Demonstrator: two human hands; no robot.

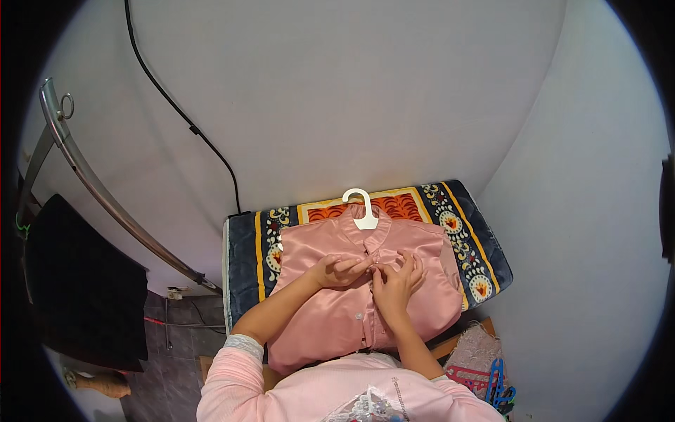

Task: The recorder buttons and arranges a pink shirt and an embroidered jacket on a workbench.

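Observation:
A pink satin shirt (309, 250) lies front side up, its collar at the far end. A white plastic hanger (365, 221) sits inside the collar, its hook pointing away from me. My left hand (342, 271) and my right hand (398, 280) meet at the front placket, below the collar. Fingertips of both hands are pinched on the placket edge; the button there, if any, is hidden by the fingers. Lower down the placket, a small pale button (359, 316) shows.
Beneath the shirt is a patterned dark blue, yellow and orange blanket (242, 281) on a table against the wall. A curved metal rail (105, 186) and hanging black cloth (84, 281) stand left. Blue and pink hangers (498, 383) lie low at right. A black cable (193, 129) runs down the wall.

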